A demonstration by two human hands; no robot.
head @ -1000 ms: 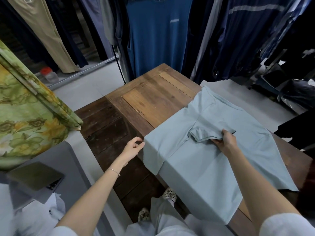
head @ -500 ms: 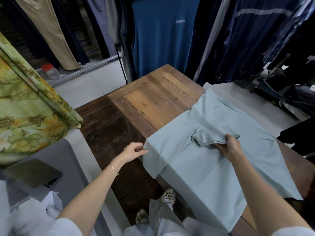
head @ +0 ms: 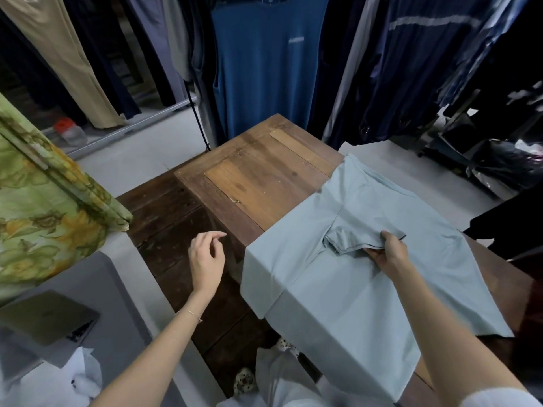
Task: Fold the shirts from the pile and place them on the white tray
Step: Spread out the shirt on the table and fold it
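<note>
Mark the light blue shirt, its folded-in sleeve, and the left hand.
light blue shirt (head: 338, 304), head view, flat body panel.
folded-in sleeve (head: 352, 240), head view, middle of flap.
left hand (head: 205, 261), head view, back of hand.

No wording can be read anywhere in this scene. A small pale printed mark (head: 295, 40) on the chest of the dark blue T-shirt (head: 264, 77) hanging behind the wooden surface (head: 258, 177) is too blurred to make out.

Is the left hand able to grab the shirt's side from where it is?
Probably yes. The left hand hovers open right beside the shirt, and nothing lies between them.
</note>
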